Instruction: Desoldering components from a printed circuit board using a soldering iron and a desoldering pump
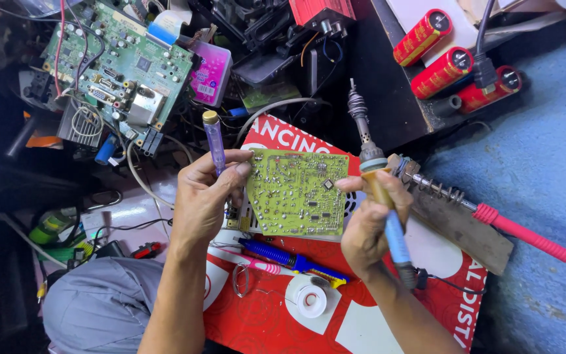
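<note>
Board (298, 193), yellow-green with its solder side up, sits at the middle of the red-and-white mat (263, 321), held tilted between both hands. The left hand (204, 193) pinches the board's left edge, and its grip is also clenched around a purple pen-like tool (215, 141) that sticks up past the board's top left corner. The right hand (368, 226) touches the board's right edge with a fingertip while its grip is closed on a soldering iron (378, 187), tip pointing up and away from the board. Just right of the board a second iron with a red handle (522, 233) lies in a coil stand on a worn block (460, 226). Below the board lie a blue and yellow tool (293, 261), a pink one (257, 265) and a white reel (310, 300). Up and left of the board a larger green circuit board (129, 65) rests in a tangle of wires; up and right stand three red capacitors (440, 56). The risks, as I judge them: the hot iron is held close to the fingers on the board's right edge, so a small slip could burn skin or smear solder across neighbouring joints. The left hand carries two things at once, so the board could twist or drop onto the tools below it. The iron's cord, trailing off below the board, could snag and jerk the tip.
</note>
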